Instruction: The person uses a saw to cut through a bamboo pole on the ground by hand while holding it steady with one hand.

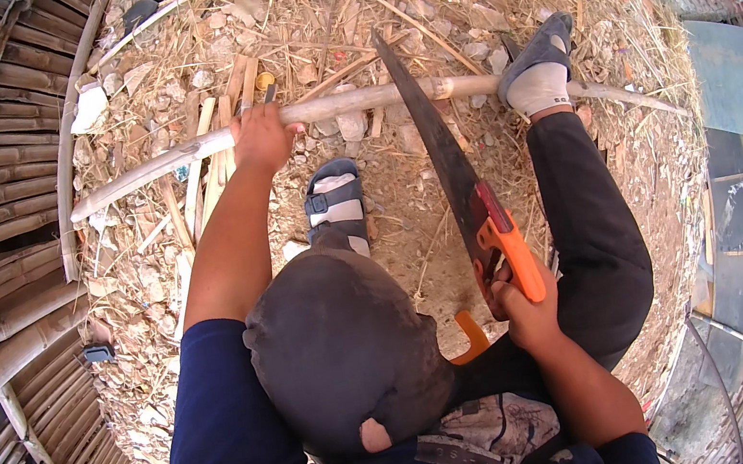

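Observation:
A long pale wooden pole (360, 100) lies across the ground in front of me, slightly bowed. My left hand (262, 138) is closed over it, left of the middle. In my right hand (524, 305) is a handsaw (432, 125) with an orange handle and a long dark blade. The blade points away from me and crosses the pole in view; whether its teeth touch the wood I cannot tell. My right foot, in a sandal and sock (541, 74), rests on the pole's right part. My left sandalled foot (335, 201) stands on the ground nearer to me.
Split wood strips (210, 165) lie under and beside the pole at left, among stones and straw. An orange curved piece (469, 338) shows beside my bent left leg (339, 334). A bamboo slat wall (3, 174) stands at left, a grey-blue panel (733, 78) at right.

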`<state>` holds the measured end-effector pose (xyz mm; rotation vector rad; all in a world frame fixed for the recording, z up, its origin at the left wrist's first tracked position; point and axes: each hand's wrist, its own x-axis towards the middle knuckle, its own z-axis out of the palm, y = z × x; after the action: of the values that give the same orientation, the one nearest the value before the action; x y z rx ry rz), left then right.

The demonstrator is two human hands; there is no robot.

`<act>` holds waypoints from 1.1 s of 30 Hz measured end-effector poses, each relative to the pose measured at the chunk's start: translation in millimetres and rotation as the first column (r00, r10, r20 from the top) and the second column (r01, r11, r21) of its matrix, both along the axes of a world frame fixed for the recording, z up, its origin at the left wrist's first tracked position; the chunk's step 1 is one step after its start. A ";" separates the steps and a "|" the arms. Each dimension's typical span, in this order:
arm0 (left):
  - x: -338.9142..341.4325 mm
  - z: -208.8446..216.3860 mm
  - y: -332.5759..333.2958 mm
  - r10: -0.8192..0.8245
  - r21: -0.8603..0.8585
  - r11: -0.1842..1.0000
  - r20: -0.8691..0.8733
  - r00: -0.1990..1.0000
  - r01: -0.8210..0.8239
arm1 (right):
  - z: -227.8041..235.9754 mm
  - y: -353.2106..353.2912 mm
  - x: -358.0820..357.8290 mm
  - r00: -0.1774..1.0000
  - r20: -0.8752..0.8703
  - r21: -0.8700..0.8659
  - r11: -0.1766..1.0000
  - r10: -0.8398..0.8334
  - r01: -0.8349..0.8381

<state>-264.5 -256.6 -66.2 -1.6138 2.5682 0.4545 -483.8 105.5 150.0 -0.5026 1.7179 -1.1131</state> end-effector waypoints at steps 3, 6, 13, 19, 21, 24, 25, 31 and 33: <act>0.6 4.4 1.7 -0.015 0.001 1.000 -0.037 0.999 0.015 | -2.2 4.1 0.8 1.000 0.005 0.024 1.000 -0.005 0.005; -2.4 14.6 5.0 -0.025 0.008 1.000 -0.034 0.999 0.026 | 3.0 4.6 5.8 0.999 0.022 0.044 0.999 -0.032 0.031; 4.6 -3.4 3.5 -0.012 -0.049 0.999 -0.095 0.995 0.008 | 8.5 9.9 8.2 0.996 0.088 -0.039 0.999 -0.013 0.017; 7.7 -16.8 11.0 -0.019 -0.129 0.992 -0.154 0.988 -0.001 | 14.9 4.3 17.6 0.998 0.051 0.047 0.999 -0.024 0.022; 9.5 -18.8 13.4 -0.015 -0.161 0.987 -0.161 0.987 -0.011 | 13.6 5.0 16.8 0.998 0.063 0.034 0.999 -0.029 0.026; 2.5 -1.5 13.1 0.003 -0.084 0.996 -0.060 0.998 -0.008 | 16.8 9.1 13.3 0.998 0.034 0.027 0.998 -0.054 0.053; 1.9 0.7 13.0 0.011 -0.086 0.996 -0.051 0.999 -0.015 | 20.2 10.4 12.4 0.998 0.019 0.021 0.998 -0.060 0.060; -1.0 5.2 14.9 0.037 -0.190 0.981 -0.016 0.999 -0.039 | 47.1 21.0 11.7 0.993 -0.049 0.045 0.993 -0.109 0.111; 1.7 -3.2 9.7 0.046 -0.288 0.957 0.012 0.999 -0.040 | 48.6 20.1 8.5 0.995 -0.088 -0.013 0.999 -0.043 0.042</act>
<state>-262.8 -247.0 -69.4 -1.7513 2.6909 0.0666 -475.3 125.6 198.6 -0.5311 1.8068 -1.1462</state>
